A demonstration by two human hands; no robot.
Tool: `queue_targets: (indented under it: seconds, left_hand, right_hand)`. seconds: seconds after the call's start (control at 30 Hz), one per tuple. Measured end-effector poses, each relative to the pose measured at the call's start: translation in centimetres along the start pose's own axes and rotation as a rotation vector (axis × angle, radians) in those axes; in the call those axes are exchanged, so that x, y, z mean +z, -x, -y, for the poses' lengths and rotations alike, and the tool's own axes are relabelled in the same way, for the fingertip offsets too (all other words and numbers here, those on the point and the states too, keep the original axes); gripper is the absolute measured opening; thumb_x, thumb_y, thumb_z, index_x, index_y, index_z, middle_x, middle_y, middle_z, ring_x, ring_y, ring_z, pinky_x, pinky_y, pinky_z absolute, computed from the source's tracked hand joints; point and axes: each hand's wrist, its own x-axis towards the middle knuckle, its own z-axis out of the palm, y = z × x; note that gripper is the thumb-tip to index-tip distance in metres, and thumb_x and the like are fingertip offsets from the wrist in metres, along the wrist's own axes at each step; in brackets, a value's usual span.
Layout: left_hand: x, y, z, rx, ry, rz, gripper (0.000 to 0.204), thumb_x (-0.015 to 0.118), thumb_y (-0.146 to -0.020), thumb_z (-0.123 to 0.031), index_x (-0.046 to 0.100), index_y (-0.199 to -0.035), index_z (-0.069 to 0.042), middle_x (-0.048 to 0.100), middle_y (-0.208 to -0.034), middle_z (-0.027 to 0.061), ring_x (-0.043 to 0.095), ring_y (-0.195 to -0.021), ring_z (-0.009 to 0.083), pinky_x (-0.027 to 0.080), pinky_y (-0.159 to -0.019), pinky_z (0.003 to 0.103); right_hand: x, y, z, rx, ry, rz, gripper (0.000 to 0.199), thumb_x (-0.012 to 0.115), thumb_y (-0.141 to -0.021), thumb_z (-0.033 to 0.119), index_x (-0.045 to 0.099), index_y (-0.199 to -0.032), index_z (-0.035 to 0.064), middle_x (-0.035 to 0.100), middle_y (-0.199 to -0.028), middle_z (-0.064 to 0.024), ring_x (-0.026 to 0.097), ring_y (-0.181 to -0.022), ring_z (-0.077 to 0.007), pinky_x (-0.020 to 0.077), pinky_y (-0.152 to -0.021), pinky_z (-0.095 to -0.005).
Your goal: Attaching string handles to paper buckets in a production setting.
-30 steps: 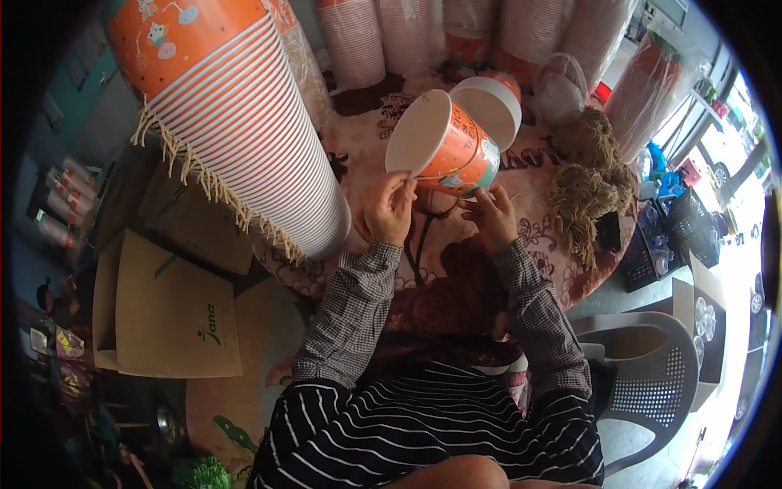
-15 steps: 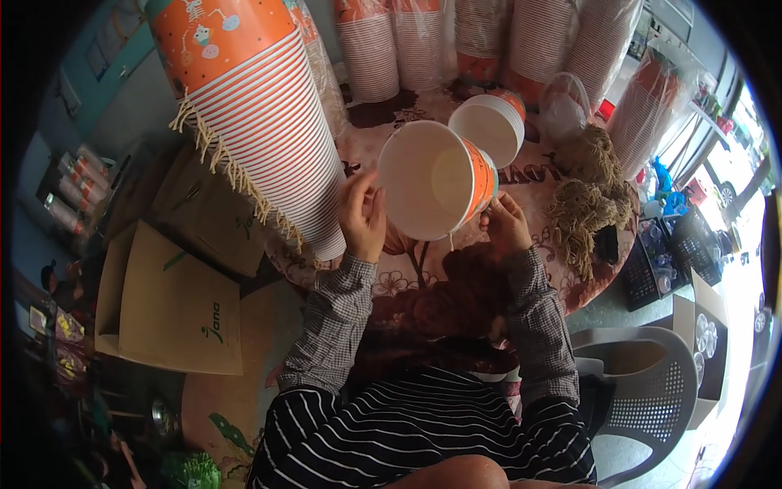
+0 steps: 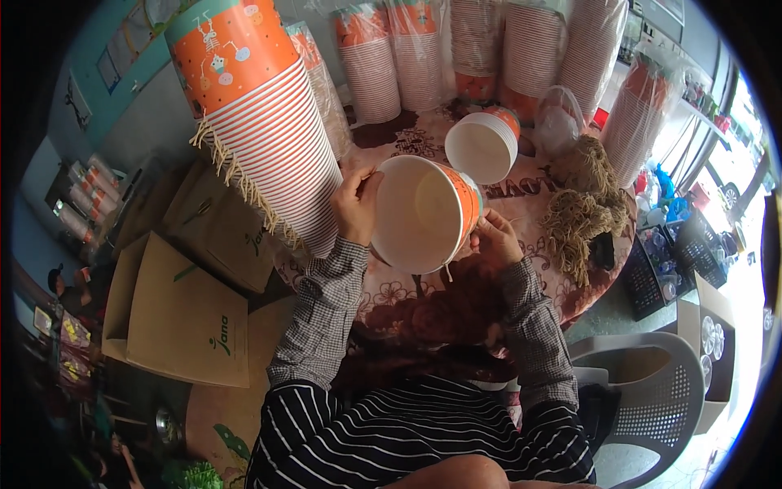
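the cup [image 3: 423,213] is matt paper, smooth and white inside. the twine [image 3: 580,208] looks rough and fibrous, and the chair [image 3: 652,391] is grey plastic with small holes.

The paper cup [image 3: 423,213] hides most of the right hand [image 3: 495,238]; only its knuckles show past the rim. The tall cup stack [image 3: 261,122] is cut off at the top edge. Under the table [image 3: 538,204], the floor stays too dark to read.
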Motion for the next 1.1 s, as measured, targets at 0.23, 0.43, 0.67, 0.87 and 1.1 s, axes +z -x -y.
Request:
queue_targets:
  seconds: [0.23, 0.43, 0.67, 0.87, 1.1]
  left_hand:
    - [-0.6, -1.0, -0.3, -0.548, 0.576, 0.102, 0.019, 0.067, -0.088, -0.016, 0.065, -0.097, 0.002, 0.066, -0.086, 0.0038, 0.06, -0.077, 0.0093, 0.049, -0.068, 0.023]
    - [-0.7, -1.5, -0.5, -0.496, 0.533, 0.052, 0.021, 0.068, -0.088, -0.017, 0.064, -0.095, 0.002, 0.065, -0.086, 0.0034, 0.057, -0.076, 0.0083, 0.047, -0.069, 0.022]
    - [-0.5, -1.3, 0.1, -0.489, 0.516, -0.04, 0.02, 0.069, -0.088, -0.018, 0.063, -0.092, 0.001, 0.062, -0.081, 0.0008, 0.054, -0.073, 0.0075, 0.044, -0.068, 0.022]
    - [-0.6, -0.8, 0.9, -0.698, 0.748, -0.06, 0.017, 0.067, -0.089, -0.017, 0.064, -0.093, -0.001, 0.061, -0.081, -0.0003, 0.054, -0.072, 0.0068, 0.044, -0.067, 0.02]
    - [0.6, 3.0, 2.3, -0.835, 0.833, 0.126, 0.039, 0.06, -0.093, -0.035, 0.057, -0.119, -0.006, 0.06, -0.11, 0.0063, 0.058, -0.097, 0.0122, 0.048, -0.079, 0.027]
  right_hand:
    - [0.0, -0.2, 0.0, -0.006, -0.078, -0.005, 0.009, 0.057, -0.094, 0.013, 0.056, -0.097, 0.0038, 0.061, -0.078, -0.0028, 0.06, -0.061, -0.0136, 0.0504, -0.056, -0.0257]
    - [-0.3, -0.5, -0.3, -0.024, -0.085, 0.048, 0.011, 0.057, -0.093, 0.011, 0.056, -0.1, 0.0031, 0.062, -0.081, -0.0038, 0.061, -0.064, -0.0135, 0.0513, -0.058, -0.0259]
    - [0.9, 0.3, -1.0, -0.041, -0.077, 0.024, 0.01, 0.057, -0.093, 0.007, 0.056, -0.102, 0.0052, 0.065, -0.088, -0.0059, 0.064, -0.068, -0.015, 0.0544, -0.059, -0.0272]
    - [3.3, 1.3, 0.1, -0.027, -0.145, -0.091, 0.009, 0.056, -0.094, 0.013, 0.055, -0.102, 0.0073, 0.065, -0.086, -0.0064, 0.065, -0.066, -0.017, 0.0539, -0.055, -0.0278]
    - [5.2, -2.0, 6.4, -0.32, -0.074, -0.175, 0.011, 0.055, -0.095, 0.016, 0.056, -0.098, 0.0055, 0.062, -0.082, -0.0041, 0.061, -0.066, -0.0136, 0.051, -0.057, -0.0264]
